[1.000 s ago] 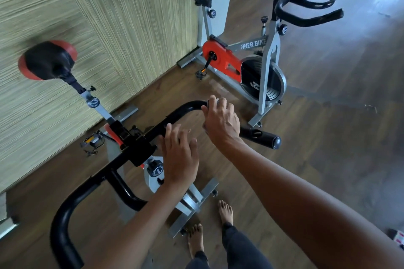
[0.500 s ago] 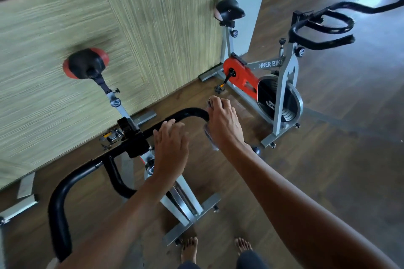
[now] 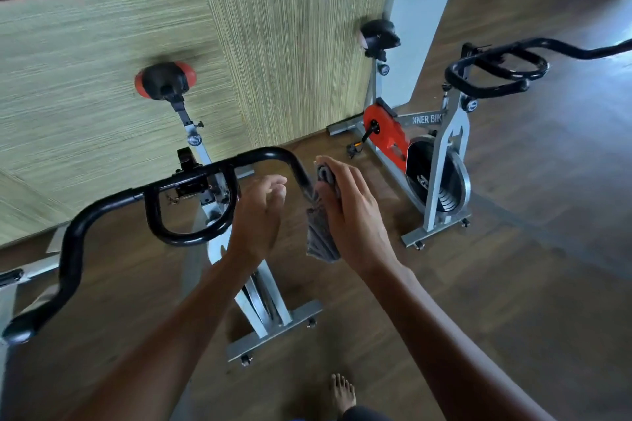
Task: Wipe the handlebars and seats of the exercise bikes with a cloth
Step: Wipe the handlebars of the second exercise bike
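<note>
The near bike's black handlebar (image 3: 113, 202) curves across the lower left, and its red-and-black seat (image 3: 165, 80) stands by the wall. My right hand (image 3: 349, 212) wraps a grey cloth (image 3: 321, 236) round the handlebar's right arm, which is mostly hidden under it. My left hand (image 3: 258, 215) hovers just left of that arm with loosely bent fingers and holds nothing. A second bike stands at the right, with a black handlebar (image 3: 496, 73) and a black seat (image 3: 379, 32).
A striped panel wall (image 3: 290, 44) runs behind both bikes. The near bike's grey base foot (image 3: 273, 335) lies on the wooden floor (image 3: 530, 284) near my bare foot (image 3: 342, 393). The second bike's flywheel (image 3: 441, 178) and orange guard face me.
My right hand with the cloth has slid back along the handlebar's right arm toward me. My left hand has lifted off the bar. The view has tilted up.
</note>
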Available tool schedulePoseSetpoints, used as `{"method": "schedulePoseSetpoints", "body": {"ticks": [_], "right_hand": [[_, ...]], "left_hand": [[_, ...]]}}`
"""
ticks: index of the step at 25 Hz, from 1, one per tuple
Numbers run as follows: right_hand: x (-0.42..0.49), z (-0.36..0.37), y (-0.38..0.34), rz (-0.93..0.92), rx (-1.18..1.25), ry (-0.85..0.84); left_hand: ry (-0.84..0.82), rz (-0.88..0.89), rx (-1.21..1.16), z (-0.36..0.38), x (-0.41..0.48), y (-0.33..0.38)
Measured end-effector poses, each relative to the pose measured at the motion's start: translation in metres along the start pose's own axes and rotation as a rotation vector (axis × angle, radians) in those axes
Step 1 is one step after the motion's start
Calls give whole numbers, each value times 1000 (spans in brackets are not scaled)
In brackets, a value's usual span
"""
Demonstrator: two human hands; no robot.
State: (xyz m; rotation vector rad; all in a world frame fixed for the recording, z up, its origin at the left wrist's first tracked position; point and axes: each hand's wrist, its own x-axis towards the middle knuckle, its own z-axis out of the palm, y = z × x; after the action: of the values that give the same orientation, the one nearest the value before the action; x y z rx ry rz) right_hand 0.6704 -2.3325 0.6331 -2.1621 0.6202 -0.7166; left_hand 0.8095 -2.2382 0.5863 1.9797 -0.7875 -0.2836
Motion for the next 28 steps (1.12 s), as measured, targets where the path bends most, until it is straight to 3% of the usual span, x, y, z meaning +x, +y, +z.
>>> {"method": "schedulePoseSetpoints", "body": {"ticks": [5,10,14,17,20,24,28], "right_hand": [[-75,0,39,-37,9,250],[-87,57,87,-102,28,376],[-45,112,124,-359,111,523],[-6,148,151,-607,60,750],[29,176,169,-739,-9,952],[60,184,178,-980,90,1080],[81,180,177,-1170,202,1104]], "left_hand": [[-16,15,-84,6,-18,6],[-97,146,-126,38,-19,-13],[-72,299,-291,66,-3,-33],[-11,464,-396,80,5,-52],[19,627,-447,89,6,-61],[21,692,-445,92,8,-70],[43,786,-449,91,27,-81]]}}
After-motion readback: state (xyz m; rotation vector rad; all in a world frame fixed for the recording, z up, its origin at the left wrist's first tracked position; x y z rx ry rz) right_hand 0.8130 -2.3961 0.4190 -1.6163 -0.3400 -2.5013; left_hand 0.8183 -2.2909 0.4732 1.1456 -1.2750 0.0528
